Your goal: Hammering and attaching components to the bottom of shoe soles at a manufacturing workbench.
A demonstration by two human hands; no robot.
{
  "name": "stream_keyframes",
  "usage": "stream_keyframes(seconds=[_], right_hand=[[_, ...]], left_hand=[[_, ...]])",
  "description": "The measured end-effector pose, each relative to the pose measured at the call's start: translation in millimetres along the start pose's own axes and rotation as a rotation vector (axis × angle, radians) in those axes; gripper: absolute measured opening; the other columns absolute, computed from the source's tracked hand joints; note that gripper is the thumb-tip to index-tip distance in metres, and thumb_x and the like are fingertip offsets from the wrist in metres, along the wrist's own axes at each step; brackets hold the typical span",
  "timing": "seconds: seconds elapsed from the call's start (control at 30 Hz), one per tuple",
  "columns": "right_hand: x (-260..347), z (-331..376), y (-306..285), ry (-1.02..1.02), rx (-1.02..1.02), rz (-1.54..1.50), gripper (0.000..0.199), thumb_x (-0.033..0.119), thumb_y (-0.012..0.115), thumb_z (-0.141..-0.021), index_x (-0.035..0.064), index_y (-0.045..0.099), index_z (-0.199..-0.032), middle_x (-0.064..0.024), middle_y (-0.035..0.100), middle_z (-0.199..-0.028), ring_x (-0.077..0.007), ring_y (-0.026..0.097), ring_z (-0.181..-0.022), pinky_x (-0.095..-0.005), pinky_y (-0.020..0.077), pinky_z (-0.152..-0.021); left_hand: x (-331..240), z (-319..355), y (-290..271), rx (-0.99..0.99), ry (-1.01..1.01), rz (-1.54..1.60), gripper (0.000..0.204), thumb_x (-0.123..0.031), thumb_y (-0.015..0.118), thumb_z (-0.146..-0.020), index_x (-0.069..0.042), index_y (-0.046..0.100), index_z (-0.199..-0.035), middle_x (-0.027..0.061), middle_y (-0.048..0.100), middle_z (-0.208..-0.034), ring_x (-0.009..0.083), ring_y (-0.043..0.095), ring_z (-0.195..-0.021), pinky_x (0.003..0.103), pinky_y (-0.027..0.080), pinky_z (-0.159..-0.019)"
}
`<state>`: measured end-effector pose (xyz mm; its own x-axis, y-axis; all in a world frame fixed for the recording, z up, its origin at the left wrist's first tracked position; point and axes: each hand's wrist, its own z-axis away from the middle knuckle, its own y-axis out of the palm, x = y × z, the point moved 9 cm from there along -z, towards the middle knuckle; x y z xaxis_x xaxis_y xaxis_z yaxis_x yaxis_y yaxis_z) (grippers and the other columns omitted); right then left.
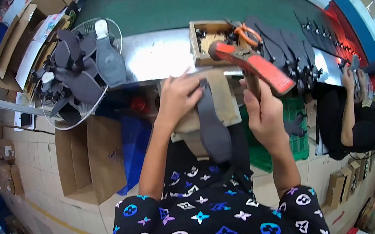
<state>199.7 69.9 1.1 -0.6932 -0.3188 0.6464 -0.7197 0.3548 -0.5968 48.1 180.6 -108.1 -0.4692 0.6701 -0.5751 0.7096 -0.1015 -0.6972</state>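
Observation:
My right hand (267, 116) is wrapped round the handle of a hammer (264, 70) with a worn red head, raised above the bench edge. Below and left of it, a dark grey shoe sole (214, 132) lies lengthwise over a pale work block (223, 94), its wide end reaching toward my lap. My left hand (179, 95) holds the narrow far end of the sole against the block, thumb along its edge. What is under those fingertips is hidden.
Behind the block stands a wooden tray (195, 49) with small dark parts and orange-handled pliers (249, 35). A wire basket (63, 128) heaped with soles is at left, above a cardboard box (103, 159). More soles (277, 43) lie at right, near a green crate (299, 147) and a seated co-worker (361, 108).

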Motion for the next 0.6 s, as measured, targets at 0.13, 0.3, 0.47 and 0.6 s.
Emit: stream_keyframes(seconds=[0.13,0.3,0.47,0.6], right_hand=[[-36.3,-7.5,23.1,-0.045,0.055,0.031,0.03,0.014,0.062,-0.096,-0.0025,0.057,-0.122,-0.0183,0.065,-0.093,-0.0395,0.066,-0.078,-0.0432,0.0523,-0.066],[-52.9,5.1,77.3,-0.087,0.483,0.381,0.035,0.015,0.066,-0.092,0.0018,0.06,-0.124,-0.0154,0.063,-0.113,-0.0361,0.064,-0.087,-0.0433,0.054,-0.074],[-30.8,15.4,69.2,-0.059,0.496,-0.211,0.032,0.02,0.062,-0.096,-0.0009,0.065,-0.121,-0.0159,0.065,-0.123,-0.0321,0.065,-0.107,-0.04,0.051,-0.094],[-6.6,37.5,52.4,0.099,0.52,-0.964,0.028,0.019,0.063,-0.096,-0.0025,0.071,-0.113,-0.0187,0.07,-0.116,-0.0322,0.066,-0.113,-0.0428,0.0476,-0.102]], left_hand=[[-38.5,23.2,-10.3,0.144,-0.011,0.381,0.024,-0.013,0.073,-0.083,-0.001,0.074,-0.103,0.0157,0.073,-0.097,0.0285,0.071,-0.09,0.034,0.054,-0.079],[-92.9,54.3,-29.8,0.27,-0.288,0.851,0.019,-0.013,0.07,-0.089,0.005,0.064,-0.086,0.0119,0.066,-0.084,0.0187,0.063,-0.074,0.03,0.047,-0.068],[-92.7,79.8,-15.8,0.359,-0.519,1.031,0.019,-0.014,0.066,-0.091,0.004,0.07,-0.094,0.009,0.068,-0.09,0.0135,0.063,-0.082,0.027,0.048,-0.073],[-107.6,78.1,-16.9,0.358,-0.484,1.098,0.02,-0.014,0.065,-0.093,0.005,0.07,-0.096,0.0098,0.067,-0.092,0.0149,0.062,-0.085,0.029,0.048,-0.077]])
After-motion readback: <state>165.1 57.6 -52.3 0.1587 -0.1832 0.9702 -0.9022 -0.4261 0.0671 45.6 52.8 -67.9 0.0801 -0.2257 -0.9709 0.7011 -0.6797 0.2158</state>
